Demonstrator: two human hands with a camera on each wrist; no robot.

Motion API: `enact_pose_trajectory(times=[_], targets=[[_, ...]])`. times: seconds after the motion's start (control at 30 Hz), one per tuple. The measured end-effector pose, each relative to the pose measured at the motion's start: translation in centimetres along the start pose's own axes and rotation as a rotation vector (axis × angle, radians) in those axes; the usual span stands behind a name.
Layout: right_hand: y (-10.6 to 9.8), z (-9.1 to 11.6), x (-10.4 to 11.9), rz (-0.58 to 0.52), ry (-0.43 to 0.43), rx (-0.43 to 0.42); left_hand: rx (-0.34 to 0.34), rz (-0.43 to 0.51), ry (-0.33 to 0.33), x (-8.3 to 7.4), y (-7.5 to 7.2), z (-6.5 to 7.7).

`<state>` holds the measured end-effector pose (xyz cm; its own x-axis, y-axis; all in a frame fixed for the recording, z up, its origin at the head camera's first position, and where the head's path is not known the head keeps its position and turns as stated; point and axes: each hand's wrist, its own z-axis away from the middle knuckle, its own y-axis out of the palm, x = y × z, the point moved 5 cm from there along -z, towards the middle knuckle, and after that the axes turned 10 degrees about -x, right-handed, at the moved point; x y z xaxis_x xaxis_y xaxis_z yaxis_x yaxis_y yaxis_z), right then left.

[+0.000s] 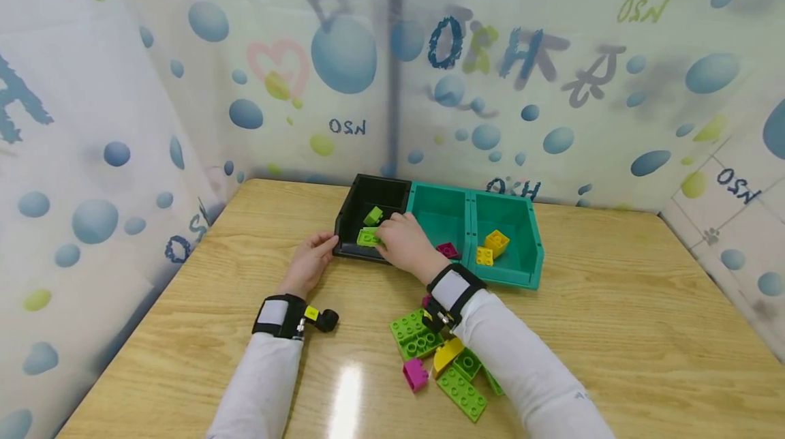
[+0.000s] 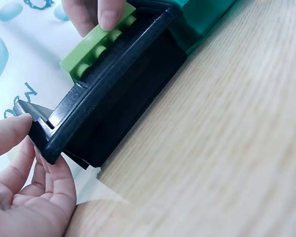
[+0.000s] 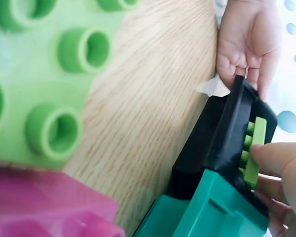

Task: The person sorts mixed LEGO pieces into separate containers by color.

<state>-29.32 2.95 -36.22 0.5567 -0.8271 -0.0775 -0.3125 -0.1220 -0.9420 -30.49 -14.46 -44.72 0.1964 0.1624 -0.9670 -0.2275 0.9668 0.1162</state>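
A green brick was pinched in the right grip, within the black bin, whose outer corner the left grip held. A second green brick lay just beyond the right grip's fingertips. Rightward of that grip, the middle bin contained a magenta brick; the far bin, two yellow bricks. Placement appeared partly complete: a mixed pile remained on the table, nearer the person than the right grip.

Long light-green block, studded, pinched in right hand by near wall of black bin. Bin open-topped, near left corner held in left hand. Second light-green block, shorter-looking, inside bin, behind first.
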Motion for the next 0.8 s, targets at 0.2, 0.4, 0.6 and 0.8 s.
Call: enact_pose_trajectory(times=[0.2, 0.4, 0.6, 0.8], targets=[[0.7, -0.2, -0.5, 0.057, 0.045, 0.025, -0.006, -0.008, -0.002, 0.0, 0.1, 0.1], [0.8, 0.1, -0.5, 0.092, 0.014, 0.028, -0.005, 0.004, 0.005, -0.3, 0.3, 0.1], [0.5, 0.5, -0.5, 0.042, 0.018, 0.176, -0.007, 0.022, 0.004, -0.1, 0.2, -0.1], [-0.9, 0.8, -1.3, -0.125, 0.014, 0.15, -0.004, -0.001, -0.009, 0.0, 0.1, 0.0]])
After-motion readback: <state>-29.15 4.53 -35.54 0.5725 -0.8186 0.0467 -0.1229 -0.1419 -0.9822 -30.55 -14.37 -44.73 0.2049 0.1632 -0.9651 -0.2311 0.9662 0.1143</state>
